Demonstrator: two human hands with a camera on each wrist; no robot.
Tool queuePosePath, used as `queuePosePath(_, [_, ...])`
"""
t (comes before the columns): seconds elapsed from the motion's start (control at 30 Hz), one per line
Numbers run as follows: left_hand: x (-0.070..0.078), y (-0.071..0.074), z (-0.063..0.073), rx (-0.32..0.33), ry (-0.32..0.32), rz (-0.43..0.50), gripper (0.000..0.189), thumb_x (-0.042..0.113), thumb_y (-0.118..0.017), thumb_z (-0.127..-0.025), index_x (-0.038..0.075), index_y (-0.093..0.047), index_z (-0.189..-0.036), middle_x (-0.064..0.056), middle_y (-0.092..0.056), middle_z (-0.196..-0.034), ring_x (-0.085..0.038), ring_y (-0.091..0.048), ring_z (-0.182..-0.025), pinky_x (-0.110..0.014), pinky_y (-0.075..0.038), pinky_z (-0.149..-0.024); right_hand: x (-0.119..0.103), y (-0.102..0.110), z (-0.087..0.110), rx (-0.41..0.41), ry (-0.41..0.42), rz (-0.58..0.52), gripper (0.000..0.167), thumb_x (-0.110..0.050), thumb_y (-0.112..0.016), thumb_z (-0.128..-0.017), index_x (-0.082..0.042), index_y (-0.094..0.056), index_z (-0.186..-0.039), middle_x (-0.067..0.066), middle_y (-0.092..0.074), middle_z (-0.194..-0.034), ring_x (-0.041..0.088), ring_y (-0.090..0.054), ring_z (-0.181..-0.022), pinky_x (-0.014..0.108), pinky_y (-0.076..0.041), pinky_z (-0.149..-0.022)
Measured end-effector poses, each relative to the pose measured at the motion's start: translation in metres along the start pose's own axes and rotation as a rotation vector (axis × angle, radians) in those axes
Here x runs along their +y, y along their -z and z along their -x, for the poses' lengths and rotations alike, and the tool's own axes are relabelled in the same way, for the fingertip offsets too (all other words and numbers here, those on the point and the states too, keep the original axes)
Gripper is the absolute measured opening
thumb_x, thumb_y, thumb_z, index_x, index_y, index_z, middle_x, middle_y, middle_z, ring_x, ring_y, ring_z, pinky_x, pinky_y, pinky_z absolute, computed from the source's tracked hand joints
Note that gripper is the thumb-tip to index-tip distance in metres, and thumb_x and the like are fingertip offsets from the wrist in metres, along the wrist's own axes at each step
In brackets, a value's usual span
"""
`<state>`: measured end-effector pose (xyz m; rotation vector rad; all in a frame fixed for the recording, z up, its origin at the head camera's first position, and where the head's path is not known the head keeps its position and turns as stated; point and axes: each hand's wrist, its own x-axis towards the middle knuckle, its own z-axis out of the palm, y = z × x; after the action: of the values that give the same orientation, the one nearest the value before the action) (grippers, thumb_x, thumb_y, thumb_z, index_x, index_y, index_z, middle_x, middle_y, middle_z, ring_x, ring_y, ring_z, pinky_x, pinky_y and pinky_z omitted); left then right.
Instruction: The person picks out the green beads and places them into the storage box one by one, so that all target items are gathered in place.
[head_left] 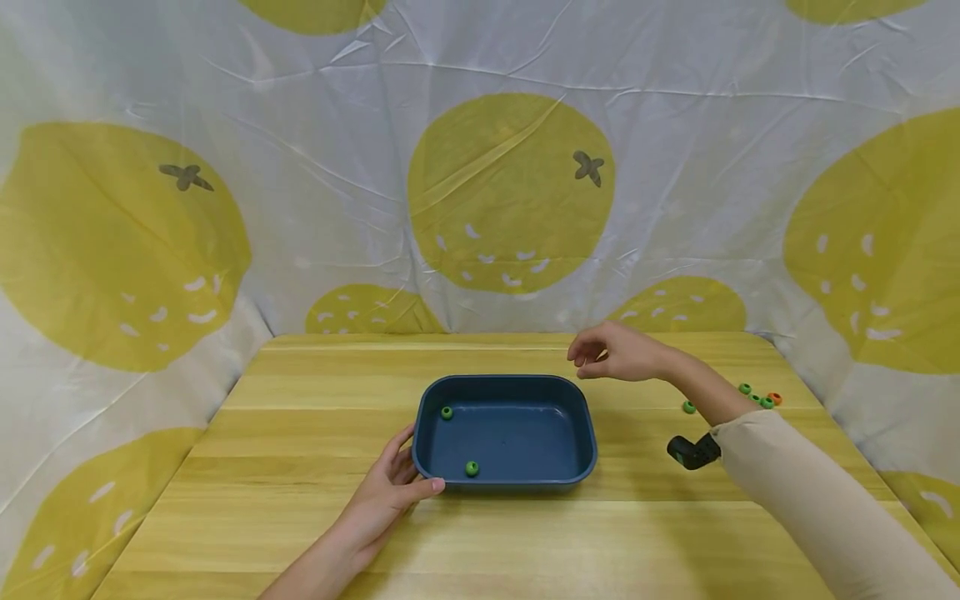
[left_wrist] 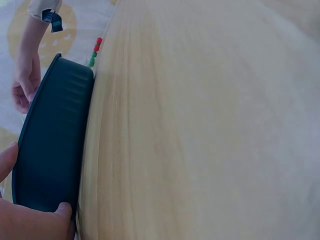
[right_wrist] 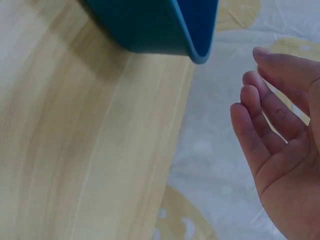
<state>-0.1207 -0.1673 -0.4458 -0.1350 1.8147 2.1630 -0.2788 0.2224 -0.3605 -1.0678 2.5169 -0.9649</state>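
Note:
A dark blue plastic bin (head_left: 504, 483) sits on the table, with two green beads inside. One green bead (head_left: 447, 412) lies near its back left corner, the other green bead (head_left: 472, 469) by the front wall. My left hand (head_left: 386, 492) grips the bin's left end, thumb at the front left rim and fingers along the outer side. Above and behind the bin's right back corner, my right hand (head_left: 618, 350) hovers with loosely bent fingers. Nothing shows between those fingers (right_wrist: 243, 125) in the right wrist view.
Right of the bin, several green beads (head_left: 745, 388) and an orange-red bead (head_left: 775, 399) lie on the wooden table (head_left: 300, 467), partly near the right forearm. A black device (head_left: 692, 452) is at the right sleeve. A lemon-print cloth (head_left: 510, 192) hangs behind the table.

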Motion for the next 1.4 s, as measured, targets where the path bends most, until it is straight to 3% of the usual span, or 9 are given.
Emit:
queuePosePath(0.6, [0.000, 0.002, -0.001, 0.006, 0.002, -0.006, 0.096, -0.001, -0.081, -0.087, 0.019, -0.026, -0.163, -0.020, -0.039, -0.158, -0.037, -0.036, -0.147, -0.051, -0.036, -0.113, 0.025, 0.014, 0.048, 0.081, -0.127, -0.011, 0.016, -0.007, -0.072, -0.098, -0.002, -0.070, -0.113, 0.005, -0.066, -0.101, 0.021, -0.066, -0.091, 0.038, -0.057, -0.087])
queuePosePath(1.07, [-0.002, 0.000, -0.001, 0.001, 0.012, 0.004, 0.096, -0.003, -0.079, -0.087, 0.018, -0.024, -0.163, -0.022, -0.037, -0.159, -0.038, -0.037, -0.145, -0.052, -0.035, -0.113, 0.051, 0.026, 0.101, 0.182, -0.249, -0.010, 0.021, -0.012, -0.073, -0.099, -0.001, -0.069, -0.116, 0.004, -0.069, -0.103, 0.021, -0.067, -0.094, 0.033, -0.056, -0.080])
queuePosePath(1.4, [-0.001, 0.000, 0.000, 0.009, 0.013, -0.017, 0.097, -0.001, -0.081, -0.087, 0.019, -0.024, -0.163, -0.021, -0.039, -0.157, -0.037, -0.038, -0.145, -0.051, -0.035, -0.114, 0.071, 0.032, 0.137, 0.244, -0.336, -0.049, 0.025, -0.009, -0.069, -0.100, 0.005, -0.066, -0.121, 0.012, -0.069, -0.107, 0.026, -0.068, -0.093, 0.035, -0.057, -0.077])
